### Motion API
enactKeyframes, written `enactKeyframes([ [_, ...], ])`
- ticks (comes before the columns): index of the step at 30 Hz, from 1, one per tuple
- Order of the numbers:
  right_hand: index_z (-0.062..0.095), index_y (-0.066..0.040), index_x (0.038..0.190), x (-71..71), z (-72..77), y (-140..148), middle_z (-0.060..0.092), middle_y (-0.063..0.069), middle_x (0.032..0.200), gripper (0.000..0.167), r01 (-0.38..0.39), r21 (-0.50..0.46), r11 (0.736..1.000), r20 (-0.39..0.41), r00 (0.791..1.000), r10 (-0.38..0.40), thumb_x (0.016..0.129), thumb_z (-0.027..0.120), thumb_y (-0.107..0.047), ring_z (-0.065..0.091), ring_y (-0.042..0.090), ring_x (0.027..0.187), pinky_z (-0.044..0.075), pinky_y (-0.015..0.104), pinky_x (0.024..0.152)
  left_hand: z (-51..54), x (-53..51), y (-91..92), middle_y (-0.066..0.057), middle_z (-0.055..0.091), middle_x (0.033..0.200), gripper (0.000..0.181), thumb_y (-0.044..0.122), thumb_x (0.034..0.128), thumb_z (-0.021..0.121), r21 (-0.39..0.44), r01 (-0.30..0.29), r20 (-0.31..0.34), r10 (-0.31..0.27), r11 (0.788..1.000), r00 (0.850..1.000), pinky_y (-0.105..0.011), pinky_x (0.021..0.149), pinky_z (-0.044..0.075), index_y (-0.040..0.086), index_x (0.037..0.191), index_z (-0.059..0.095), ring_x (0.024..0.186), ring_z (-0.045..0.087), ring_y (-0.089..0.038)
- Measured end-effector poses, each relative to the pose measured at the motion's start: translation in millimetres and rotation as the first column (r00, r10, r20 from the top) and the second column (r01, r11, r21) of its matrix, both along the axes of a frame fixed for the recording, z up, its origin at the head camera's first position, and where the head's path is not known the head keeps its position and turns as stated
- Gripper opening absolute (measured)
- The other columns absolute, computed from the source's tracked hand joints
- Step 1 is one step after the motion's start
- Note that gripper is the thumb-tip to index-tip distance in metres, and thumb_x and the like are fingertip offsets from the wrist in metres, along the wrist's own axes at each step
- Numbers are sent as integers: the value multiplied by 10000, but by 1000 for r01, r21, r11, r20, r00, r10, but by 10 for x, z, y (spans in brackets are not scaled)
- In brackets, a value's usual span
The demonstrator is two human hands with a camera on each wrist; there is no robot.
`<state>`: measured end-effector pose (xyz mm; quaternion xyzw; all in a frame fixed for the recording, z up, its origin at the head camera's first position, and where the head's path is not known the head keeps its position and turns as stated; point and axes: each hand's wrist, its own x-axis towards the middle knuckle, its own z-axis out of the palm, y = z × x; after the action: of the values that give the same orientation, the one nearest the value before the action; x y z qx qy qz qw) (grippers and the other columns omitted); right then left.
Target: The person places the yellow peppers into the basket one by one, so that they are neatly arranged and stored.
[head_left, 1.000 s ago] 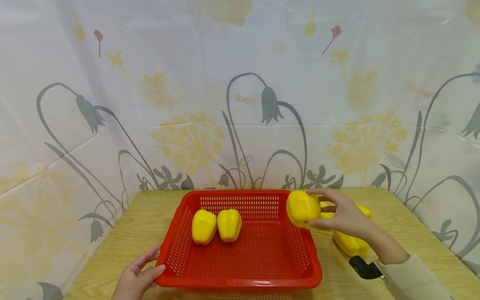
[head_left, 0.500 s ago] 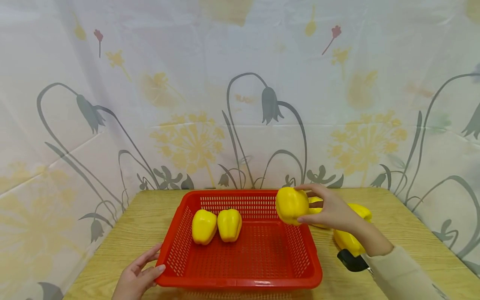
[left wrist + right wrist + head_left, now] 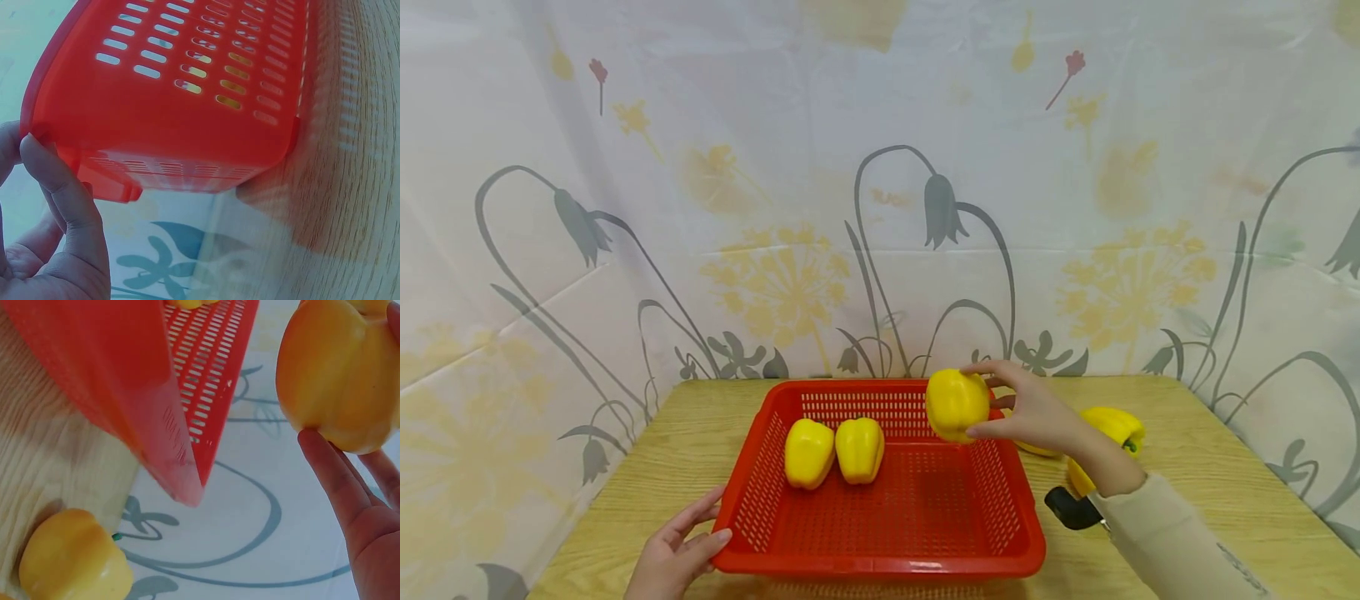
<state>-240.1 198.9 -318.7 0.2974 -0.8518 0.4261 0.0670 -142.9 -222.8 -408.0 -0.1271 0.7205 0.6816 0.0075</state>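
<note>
My right hand (image 3: 1030, 412) holds a yellow bell pepper (image 3: 957, 406) between thumb and fingers, above the right part of a red plastic basket (image 3: 880, 565). In the right wrist view the same bell pepper (image 3: 337, 375) rests against the fingertips, clear of the basket wall (image 3: 125, 381). Two more yellow bell peppers (image 3: 808, 454) (image 3: 859, 451) lie side by side in the basket's left half. With thumb and fingers, my left hand (image 3: 677, 546) pinches the basket's left rim; the left wrist view shows this hand (image 3: 62, 219) at the rim's corner.
Several yellow bell peppers (image 3: 1105, 425) lie on the wooden table (image 3: 1210, 467) right of the basket, partly hidden behind the right arm. A black curved piece (image 3: 1072, 508) sits at the right wrist. A flower-printed curtain (image 3: 895, 208) hangs behind and beside the table.
My right hand has carried its bell pepper leftward, from the basket's right rim to over the inside. The left hand, the basket and the two bell peppers in it have stayed put.
</note>
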Motion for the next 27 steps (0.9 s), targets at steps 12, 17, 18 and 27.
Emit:
enactKeyframes([
  [12, 506, -99, 1262, -111, -44, -241, 486, 126, 1242, 677, -24, -14, 1000, 52, 998, 24, 681, 843, -183, 544, 336, 1055, 519, 401, 777, -10, -8, -5, -108, 531, 1114, 637, 152, 845, 684, 1, 2, -8, -2, 1000, 1000, -315, 615, 512, 30, 1404, 404, 760, 621, -210],
  [17, 501, -103, 1264, -156, -58, -355, 484, 121, 1260, 681, -44, -37, 998, 88, 995, 47, 678, 843, -165, 538, 342, 1071, 520, 394, 775, -4, 2, -6, -110, 525, 1123, 648, 161, 847, 684, -1, 0, 3, 0, 1000, 1000, -313, 617, 511, 30, 1411, 393, 768, 619, -210],
  [18, 501, -108, 1266, -165, -60, -375, 483, 115, 1264, 683, -39, -34, 999, 95, 995, 42, 679, 843, -177, 538, 343, 1074, 521, 385, 773, -4, 3, -7, -111, 523, 1125, 648, 162, 848, 683, 0, 0, 5, 0, 1000, 1000, -314, 618, 511, 31, 1412, 391, 770, 619, -211],
  [27, 516, -71, 1253, -290, -171, -498, 497, 117, 1247, 667, -20, -2, 1000, 86, 996, 21, 681, 843, -173, 504, 335, 1103, 506, 367, 811, -15, -4, -5, -107, 523, 1123, 643, 162, 839, 691, -4, -2, -4, 2, 1000, 1000, -310, 611, 504, 34, 1403, 409, 753, 610, -199],
])
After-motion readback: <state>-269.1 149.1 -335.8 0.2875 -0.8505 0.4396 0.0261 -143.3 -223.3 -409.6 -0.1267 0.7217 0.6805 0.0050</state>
